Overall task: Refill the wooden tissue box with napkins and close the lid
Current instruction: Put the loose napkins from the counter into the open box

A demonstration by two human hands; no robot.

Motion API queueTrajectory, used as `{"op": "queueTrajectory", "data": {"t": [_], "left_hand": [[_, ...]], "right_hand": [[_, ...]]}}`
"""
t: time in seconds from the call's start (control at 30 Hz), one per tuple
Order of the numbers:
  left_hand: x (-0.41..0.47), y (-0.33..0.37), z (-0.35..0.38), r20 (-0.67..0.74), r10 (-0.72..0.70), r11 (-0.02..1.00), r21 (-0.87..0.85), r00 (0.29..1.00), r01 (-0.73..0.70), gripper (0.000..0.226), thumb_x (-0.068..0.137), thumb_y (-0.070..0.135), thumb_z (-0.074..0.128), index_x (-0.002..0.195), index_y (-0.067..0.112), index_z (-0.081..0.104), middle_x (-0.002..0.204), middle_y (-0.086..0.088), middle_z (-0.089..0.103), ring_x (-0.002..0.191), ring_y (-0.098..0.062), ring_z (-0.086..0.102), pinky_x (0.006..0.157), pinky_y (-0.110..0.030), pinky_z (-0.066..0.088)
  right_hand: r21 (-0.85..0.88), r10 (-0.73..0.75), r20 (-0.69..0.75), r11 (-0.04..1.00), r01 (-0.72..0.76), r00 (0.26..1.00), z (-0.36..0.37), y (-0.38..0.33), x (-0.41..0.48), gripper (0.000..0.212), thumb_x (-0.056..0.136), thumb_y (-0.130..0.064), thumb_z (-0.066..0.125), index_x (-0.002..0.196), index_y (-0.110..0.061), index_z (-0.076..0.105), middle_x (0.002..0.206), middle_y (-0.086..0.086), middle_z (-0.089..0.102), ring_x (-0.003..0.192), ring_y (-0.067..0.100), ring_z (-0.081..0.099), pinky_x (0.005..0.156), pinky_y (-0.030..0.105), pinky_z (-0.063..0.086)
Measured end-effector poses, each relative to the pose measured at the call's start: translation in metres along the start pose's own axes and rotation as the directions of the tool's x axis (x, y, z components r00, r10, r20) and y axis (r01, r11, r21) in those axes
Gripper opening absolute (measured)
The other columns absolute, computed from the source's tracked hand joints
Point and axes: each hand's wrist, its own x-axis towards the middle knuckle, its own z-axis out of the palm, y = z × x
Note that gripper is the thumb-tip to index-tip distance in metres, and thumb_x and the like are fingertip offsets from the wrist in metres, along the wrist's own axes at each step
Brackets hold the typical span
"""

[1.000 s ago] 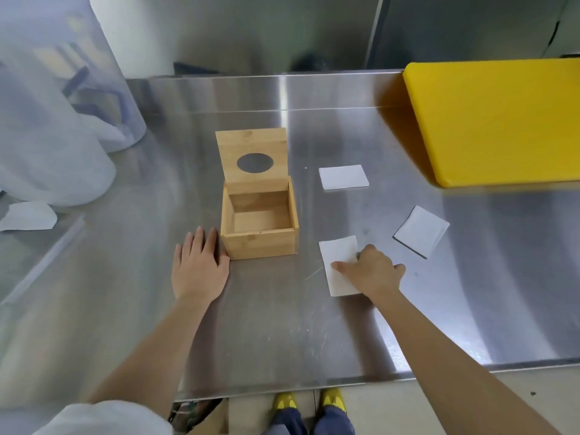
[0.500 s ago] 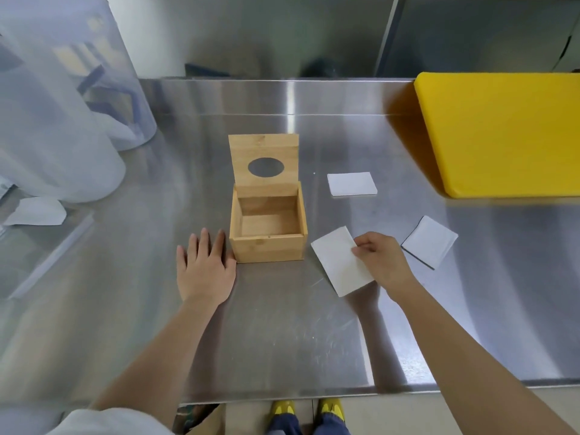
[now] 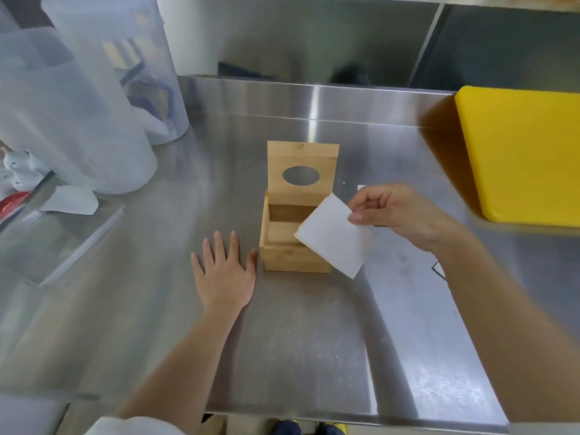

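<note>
The wooden tissue box [image 3: 282, 257] stands in the middle of the steel table, its lid [image 3: 303, 171] with an oval hole raised upright at the back. My right hand [image 3: 398, 211] pinches a white square napkin [image 3: 334, 235] by its top corner, holding it in the air over the box's right front corner. My left hand [image 3: 224, 273] lies flat on the table, fingers spread, its thumb touching the box's left side. A second napkin [image 3: 361, 187] peeks out behind my right hand, and a third napkin [image 3: 439, 270] shows only a corner by my right forearm.
A thick yellow board [image 3: 521, 155] lies at the right. Large translucent plastic containers [image 3: 88, 98] stand at the back left, with a crumpled white paper [image 3: 70, 200] beside them. The table's front edge [image 3: 314, 417] runs near the bottom.
My right hand picked the napkin up off the table and carried it up and left to the box's open top. My left hand stayed flat beside the box.
</note>
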Motion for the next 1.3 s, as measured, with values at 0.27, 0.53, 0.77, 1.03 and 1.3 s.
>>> {"op": "queueTrajectory", "data": {"t": [0.27,0.53,0.77,1.03,1.3], "left_hand": [[0.001,0.002,-0.001,-0.010,0.008,1.000,0.012,1.000,-0.007,0.063,0.093,0.054,0.014,0.149,0.026,0.008,0.160,-0.007,0.009,0.146,-0.030,0.004,0.118,-0.051,0.002],[0.004,0.003,0.002,-0.018,-0.003,1.000,0.014,1.000,0.003,0.062,0.093,0.052,0.021,0.149,0.025,0.011,0.159,-0.009,0.011,0.146,-0.031,0.006,0.117,-0.052,0.002],[0.005,0.003,0.003,-0.031,0.008,1.000,0.023,0.999,-0.007,0.063,0.093,0.053,0.020,0.149,0.024,0.012,0.159,-0.010,0.013,0.146,-0.032,0.007,0.116,-0.053,0.002],[0.004,0.003,0.003,-0.033,0.017,0.999,0.036,0.999,-0.016,0.063,0.093,0.053,0.022,0.148,0.024,0.014,0.158,-0.010,0.016,0.145,-0.032,0.009,0.116,-0.054,0.005],[0.003,0.004,0.002,-0.016,0.020,0.999,0.032,1.000,-0.019,0.061,0.093,0.049,0.023,0.148,0.023,0.016,0.158,-0.011,0.015,0.145,-0.033,0.010,0.115,-0.055,0.006]], "right_hand": [[-0.369,0.105,0.190,0.929,-0.028,0.976,0.040,0.000,0.066,0.007,0.082,-0.009,0.066,0.087,-0.013,0.069,0.082,-0.001,0.068,0.073,0.006,0.061,0.069,0.016,0.047],[-0.818,0.007,0.092,0.571,0.072,0.996,0.075,0.025,0.092,0.016,0.086,-0.017,0.059,0.097,-0.016,0.070,0.104,0.003,0.068,0.095,0.022,0.058,0.073,0.031,0.044],[-0.879,0.002,0.048,0.475,0.042,0.999,0.086,0.031,0.099,0.019,0.088,-0.014,0.054,0.100,-0.017,0.068,0.101,0.011,0.066,0.089,0.030,0.062,0.074,0.040,0.053],[-0.907,0.000,0.057,0.417,0.052,0.998,0.088,0.034,0.097,0.023,0.090,-0.027,0.049,0.104,-0.014,0.062,0.098,0.010,0.067,0.088,0.031,0.062,0.063,0.034,0.047],[-0.649,-0.139,-0.168,0.761,-0.004,0.976,0.046,0.012,0.056,0.021,0.089,-0.027,0.054,0.103,-0.016,0.067,0.101,0.004,0.070,0.093,0.022,0.061,0.084,0.041,0.052]]}}
